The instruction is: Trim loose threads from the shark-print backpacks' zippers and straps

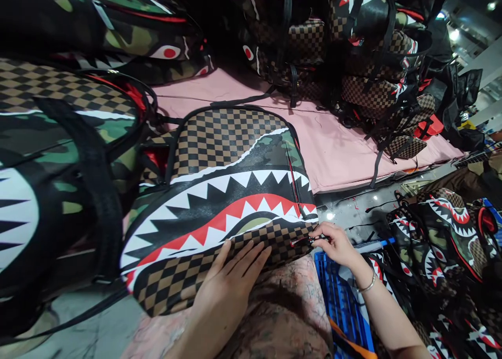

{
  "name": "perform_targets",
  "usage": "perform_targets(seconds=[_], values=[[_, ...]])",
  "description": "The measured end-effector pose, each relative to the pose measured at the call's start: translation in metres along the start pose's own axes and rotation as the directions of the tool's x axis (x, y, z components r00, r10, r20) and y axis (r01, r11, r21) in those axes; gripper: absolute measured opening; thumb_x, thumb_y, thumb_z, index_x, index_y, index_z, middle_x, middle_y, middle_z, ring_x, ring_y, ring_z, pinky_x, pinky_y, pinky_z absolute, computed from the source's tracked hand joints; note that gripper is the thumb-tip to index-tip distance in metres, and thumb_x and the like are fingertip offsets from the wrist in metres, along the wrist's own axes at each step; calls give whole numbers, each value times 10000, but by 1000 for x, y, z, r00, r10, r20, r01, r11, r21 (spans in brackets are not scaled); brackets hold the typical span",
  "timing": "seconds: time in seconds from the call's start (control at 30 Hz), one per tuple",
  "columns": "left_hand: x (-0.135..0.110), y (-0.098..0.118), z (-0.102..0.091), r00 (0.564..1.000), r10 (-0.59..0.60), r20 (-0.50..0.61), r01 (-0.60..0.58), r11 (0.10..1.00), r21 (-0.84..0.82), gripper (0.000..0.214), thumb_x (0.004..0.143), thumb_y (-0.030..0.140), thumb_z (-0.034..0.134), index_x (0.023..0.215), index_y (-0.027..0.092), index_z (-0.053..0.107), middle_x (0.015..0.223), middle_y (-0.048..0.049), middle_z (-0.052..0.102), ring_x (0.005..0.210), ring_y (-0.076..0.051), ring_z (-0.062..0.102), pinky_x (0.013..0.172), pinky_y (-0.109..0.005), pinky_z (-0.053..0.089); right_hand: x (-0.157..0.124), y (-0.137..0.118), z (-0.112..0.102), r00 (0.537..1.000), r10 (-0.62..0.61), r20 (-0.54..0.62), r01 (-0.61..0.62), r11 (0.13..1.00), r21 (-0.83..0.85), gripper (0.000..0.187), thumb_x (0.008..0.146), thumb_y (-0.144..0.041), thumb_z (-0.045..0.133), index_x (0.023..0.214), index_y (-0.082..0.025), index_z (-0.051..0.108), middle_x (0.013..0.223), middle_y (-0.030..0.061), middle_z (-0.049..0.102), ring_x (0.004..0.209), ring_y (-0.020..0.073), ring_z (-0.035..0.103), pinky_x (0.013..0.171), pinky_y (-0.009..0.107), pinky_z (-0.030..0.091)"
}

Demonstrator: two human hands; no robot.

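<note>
A backpack [219, 191] lies with its front panel up, partly on my lap. Brown-and-black checks, camouflage and a toothed shark mouth in red and white cover it. Flat on the checked lower part rests my left hand [231, 280], fingers stretched out and holding nothing. At the bag's right edge, my right hand [331, 242] pinches a small dark piece beside a short red strip; I cannot make out exactly what it is. Above that hand, a zipper [294, 181] with red edging runs down the panel.
More shark-print backpacks [50, 191] crowd the left side, and stacked bags [368, 60] stand at the back. A pink-covered table [333, 155] lies beyond my bag. To the right are a blue plastic crate [345, 306] and a heap of bags [443, 238].
</note>
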State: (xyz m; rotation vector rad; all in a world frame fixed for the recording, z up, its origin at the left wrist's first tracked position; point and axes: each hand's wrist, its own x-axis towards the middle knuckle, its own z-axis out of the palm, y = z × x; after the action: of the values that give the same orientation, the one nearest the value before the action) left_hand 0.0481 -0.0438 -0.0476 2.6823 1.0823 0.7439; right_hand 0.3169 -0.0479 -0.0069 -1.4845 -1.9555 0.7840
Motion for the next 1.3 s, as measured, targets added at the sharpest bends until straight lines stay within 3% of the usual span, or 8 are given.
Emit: perform_targets(seconds=[0.23,0.33,0.4,0.47,0.57,0.67,0.8,1.3], values=[[2,-2,-3,998,58,-23,-56,994,92,510,710,19,334,1150,161,547,1150,-94,626,1084,-228,554,1082,-473,118,3,-13,7,1000,19,18,-19,1000,6,114,821,-296,575,817,-198,632,768,33,630,752,170,568,706,291,423],[3,4,-6,997,63,-45,-59,994,90,485,732,18,327,1126,165,569,1142,-77,632,1084,-215,554,1082,-461,154,-2,-8,6,988,151,-20,-144,969,203,156,791,-340,599,804,-188,626,775,34,645,715,163,580,656,274,434],[2,10,-7,996,-13,-88,18,998,53,467,768,19,299,1106,172,583,1136,-64,636,1097,-207,544,1074,-462,198,-7,1,0,961,277,-4,-262,913,314,201,765,-371,614,823,-179,617,792,35,649,698,157,581,635,265,435],[1,14,-7,990,-75,-123,80,996,32,443,807,30,279,1089,170,591,1133,-60,638,1104,-204,539,1065,-462,235,-13,11,-9,928,371,39,-361,870,336,225,743,-384,623,819,-173,607,776,26,639,688,150,570,640,263,427],[-1,15,-6,989,19,-144,-5,995,96,386,843,77,299,1093,151,584,1122,-76,642,1074,-212,559,1073,-462,217,-21,22,-23,901,426,84,-430,850,304,224,729,-384,624,781,-168,597,737,13,619,677,143,550,644,261,412],[-2,10,-5,985,104,-136,-81,984,160,385,841,86,302,1118,140,564,1125,-86,638,1054,-216,574,1085,-468,177,-21,23,-30,895,432,113,-446,849,285,206,724,-367,624,769,-168,601,730,11,612,680,143,541,647,261,406],[-3,7,-2,985,119,-121,-98,981,170,378,836,87,306,1118,131,555,1130,-83,638,1052,-219,576,1087,-476,166,-12,19,-30,895,418,157,-446,853,269,184,719,-346,629,746,-166,607,714,8,612,678,143,541,664,265,407],[-1,12,-6,989,31,-145,-20,997,79,394,833,76,295,1116,172,552,1112,-53,651,1049,-200,580,1079,-436,201,-3,21,-33,893,398,209,-441,868,227,186,718,-336,642,745,-155,612,729,23,629,696,151,567,681,278,429]])
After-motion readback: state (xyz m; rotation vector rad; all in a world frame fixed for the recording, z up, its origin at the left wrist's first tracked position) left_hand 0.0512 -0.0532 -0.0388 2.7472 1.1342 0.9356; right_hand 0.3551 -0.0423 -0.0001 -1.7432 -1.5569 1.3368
